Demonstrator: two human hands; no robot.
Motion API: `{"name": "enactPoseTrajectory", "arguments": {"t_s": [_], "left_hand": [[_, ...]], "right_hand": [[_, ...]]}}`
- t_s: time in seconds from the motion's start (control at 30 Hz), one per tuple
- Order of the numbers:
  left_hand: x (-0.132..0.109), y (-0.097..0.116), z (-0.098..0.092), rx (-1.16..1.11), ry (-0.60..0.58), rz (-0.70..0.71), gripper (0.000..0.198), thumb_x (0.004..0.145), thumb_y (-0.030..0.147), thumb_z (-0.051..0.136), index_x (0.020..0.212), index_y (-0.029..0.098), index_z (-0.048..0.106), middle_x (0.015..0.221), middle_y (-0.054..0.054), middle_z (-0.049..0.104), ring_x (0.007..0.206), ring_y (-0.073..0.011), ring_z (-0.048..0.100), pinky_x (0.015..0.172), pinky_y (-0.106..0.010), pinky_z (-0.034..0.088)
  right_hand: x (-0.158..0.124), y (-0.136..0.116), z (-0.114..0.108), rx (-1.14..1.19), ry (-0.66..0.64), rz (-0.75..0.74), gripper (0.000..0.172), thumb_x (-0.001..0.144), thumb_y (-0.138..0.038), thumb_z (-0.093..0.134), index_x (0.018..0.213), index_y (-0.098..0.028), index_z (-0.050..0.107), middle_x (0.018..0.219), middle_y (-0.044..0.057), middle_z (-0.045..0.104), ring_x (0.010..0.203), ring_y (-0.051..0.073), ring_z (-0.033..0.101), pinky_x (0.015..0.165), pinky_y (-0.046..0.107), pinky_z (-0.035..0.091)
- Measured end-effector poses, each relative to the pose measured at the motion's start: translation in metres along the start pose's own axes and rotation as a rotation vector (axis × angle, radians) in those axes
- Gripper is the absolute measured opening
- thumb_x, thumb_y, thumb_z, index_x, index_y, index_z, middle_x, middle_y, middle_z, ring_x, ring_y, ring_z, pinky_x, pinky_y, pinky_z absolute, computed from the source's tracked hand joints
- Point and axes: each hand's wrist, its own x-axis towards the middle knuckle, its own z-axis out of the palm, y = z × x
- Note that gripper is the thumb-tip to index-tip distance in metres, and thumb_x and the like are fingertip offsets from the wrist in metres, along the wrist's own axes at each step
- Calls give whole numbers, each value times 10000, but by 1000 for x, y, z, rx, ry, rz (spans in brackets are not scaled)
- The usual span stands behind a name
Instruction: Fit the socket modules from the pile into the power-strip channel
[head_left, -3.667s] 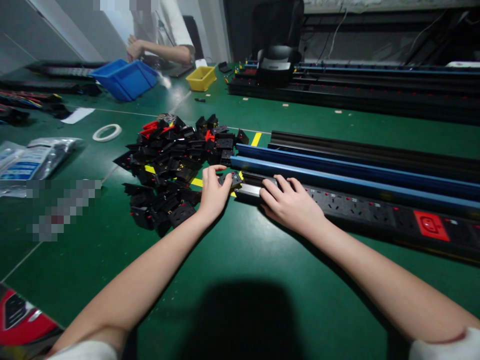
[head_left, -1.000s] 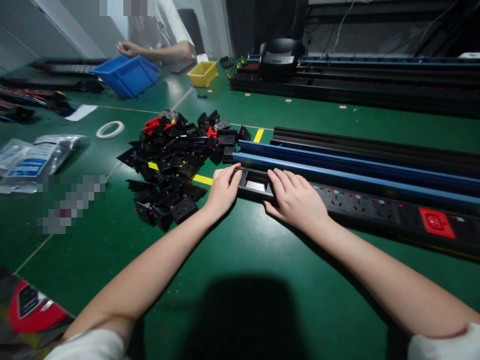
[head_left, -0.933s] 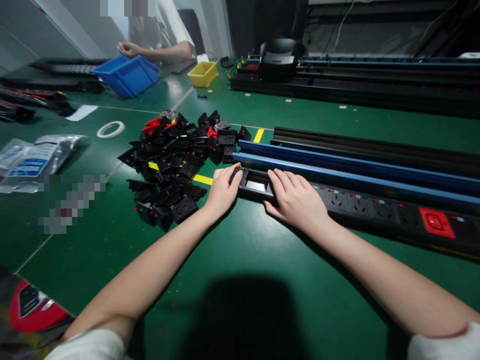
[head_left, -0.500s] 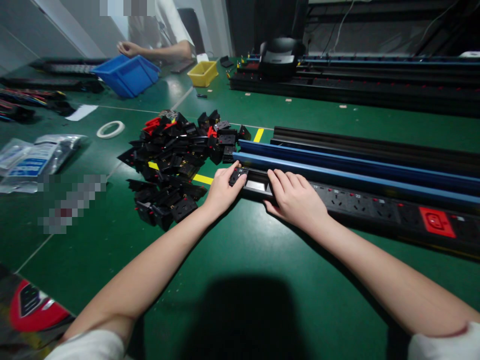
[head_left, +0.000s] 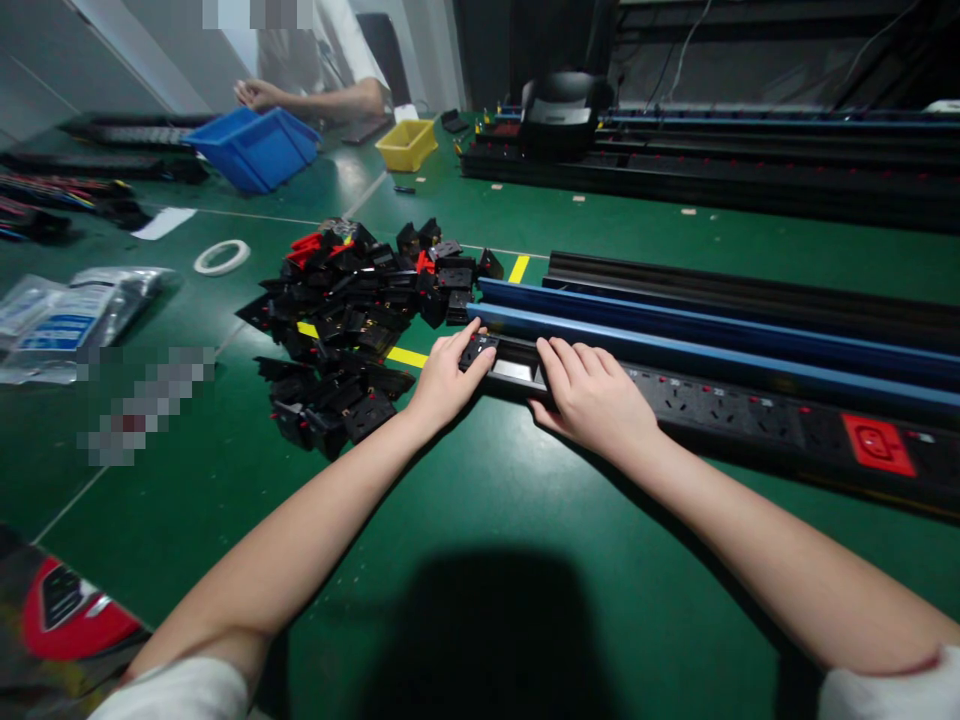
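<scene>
A long black power strip [head_left: 780,425] lies across the right half of the table, with a row of black sockets and one red socket [head_left: 877,445] in it. At its left end, my left hand [head_left: 444,382] pinches a black socket module [head_left: 477,350] between thumb and fingers. My right hand [head_left: 600,400] is wrapped over the strip's body, fingers on top and thumb at the near side. Between the two hands shows an open slot [head_left: 514,370] with a pale inside. The underside of the module is hidden.
Left of my hands lies a pile of loose socket modules [head_left: 352,290]. Blue-edged rails [head_left: 675,335] and a black rail [head_left: 720,285] run behind the strip. Farther back are a blue bin [head_left: 262,150], a yellow bin [head_left: 409,148], a tape roll [head_left: 221,257] and another person's arm [head_left: 330,103].
</scene>
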Motion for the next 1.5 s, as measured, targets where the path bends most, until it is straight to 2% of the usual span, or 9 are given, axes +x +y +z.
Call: {"name": "enactPoseTrajectory", "arguments": {"t_s": [0.43, 0.6, 0.83, 0.97, 1.07, 1.17, 1.37, 1.43, 1.5], "left_hand": [[-1, -2, 0, -34, 8, -7, 568, 996, 527, 516, 1473, 224, 576, 1414, -107, 679, 1201, -285, 607, 1109, -481, 441], [0, -1, 0, 0, -4, -2, 602, 1012, 527, 488, 1508, 188, 539, 1417, -118, 677, 1179, -290, 607, 1088, -469, 449], [-3, 8, 3, 122, -108, 124, 572, 1051, 471, 381, 1509, 155, 515, 1279, -127, 720, 1115, -265, 624, 1050, -450, 472], [-6, 10, 5, 99, -43, 102, 457, 1043, 462, 409, 1361, 170, 561, 1323, -142, 653, 1177, -254, 609, 1055, -437, 474], [-7, 11, 6, 97, -2, 48, 332, 1029, 481, 438, 1091, 183, 570, 1116, -111, 652, 1020, -229, 624, 931, -392, 511], [-7, 11, 5, 112, -44, 96, 311, 1047, 477, 400, 934, 216, 524, 943, -56, 626, 908, -214, 596, 853, -369, 495], [-6, 11, 4, 160, -127, 290, 386, 1090, 390, 284, 929, 218, 589, 915, -62, 645, 923, -221, 596, 874, -371, 476], [-7, 11, 4, 163, -81, 287, 347, 1086, 387, 324, 957, 214, 596, 943, -62, 658, 936, -216, 608, 876, -365, 486], [-10, 12, 4, 161, 14, 286, 267, 1072, 379, 396, 1029, 207, 594, 1012, -69, 673, 969, -211, 619, 883, -359, 500]], "right_hand": [[0, 0, 0, -21, 1, -10, 666, 1008, -390, 496, 1496, 63, 458, 1424, 283, 597, 1169, 382, 602, 977, 463, 442], [0, 0, 0, -31, 3, -12, 664, 1008, -392, 502, 1490, 62, 465, 1419, 280, 603, 1159, 377, 609, 970, 459, 452], [0, 1, 1, -33, 2, -8, 674, 1005, -406, 511, 1492, 58, 464, 1417, 271, 603, 1162, 381, 614, 991, 468, 456], [0, 0, 1, -25, 2, -4, 679, 1005, -407, 514, 1495, 60, 462, 1418, 277, 601, 1165, 381, 613, 987, 468, 458], [0, 0, 1, -19, 5, -5, 676, 1006, -406, 513, 1491, 63, 465, 1414, 279, 604, 1161, 380, 612, 975, 467, 462], [0, 0, 1, -17, 8, -6, 675, 1004, -402, 518, 1489, 64, 468, 1409, 278, 608, 1154, 383, 612, 973, 471, 465], [0, 1, 0, 19, -10, 4, 682, 994, -386, 539, 1504, 58, 456, 1430, 285, 592, 1180, 384, 600, 995, 477, 451], [0, 1, 0, 26, -17, 9, 687, 995, -389, 540, 1510, 57, 449, 1433, 288, 588, 1185, 385, 597, 996, 479, 451], [0, 1, 0, 24, -19, 9, 690, 997, -391, 539, 1511, 60, 446, 1434, 289, 586, 1186, 386, 597, 998, 480, 451]]}}
